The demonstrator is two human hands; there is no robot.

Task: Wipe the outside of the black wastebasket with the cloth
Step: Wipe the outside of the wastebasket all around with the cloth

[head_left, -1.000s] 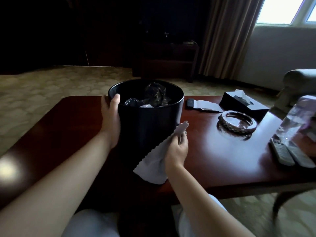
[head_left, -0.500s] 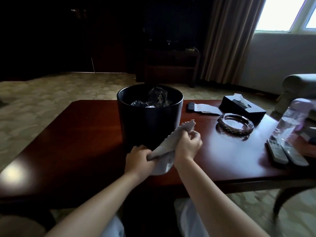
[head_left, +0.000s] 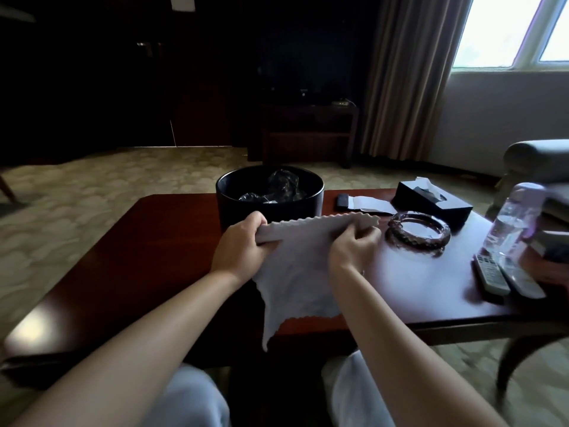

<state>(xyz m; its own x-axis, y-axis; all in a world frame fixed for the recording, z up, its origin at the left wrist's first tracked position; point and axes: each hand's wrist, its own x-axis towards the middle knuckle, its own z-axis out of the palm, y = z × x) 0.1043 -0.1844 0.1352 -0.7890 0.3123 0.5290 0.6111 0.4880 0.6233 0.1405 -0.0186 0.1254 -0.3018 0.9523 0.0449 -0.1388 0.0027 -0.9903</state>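
The black wastebasket (head_left: 264, 208) stands on the dark red table (head_left: 154, 251), with crumpled dark plastic inside it. A pale grey cloth (head_left: 295, 272) with a zigzag edge is stretched out in front of the basket, above the table's near edge. My left hand (head_left: 240, 251) grips its upper left corner. My right hand (head_left: 351, 248) pinches its top edge near the right corner. The cloth hangs down between my forearms and hides the lower front of the basket. Neither hand touches the basket.
To the right on the table lie a glass ashtray (head_left: 418, 231), a black tissue box (head_left: 434, 201), a small black object with a paper (head_left: 366, 203), a water bottle (head_left: 511, 223) and two remote controls (head_left: 505, 274). An armchair (head_left: 538, 158) stands at far right.
My left hand left the basket's rim and took hold of the cloth. Both hands then pulled apart and spread the bunched cloth out flat in front of the basket.
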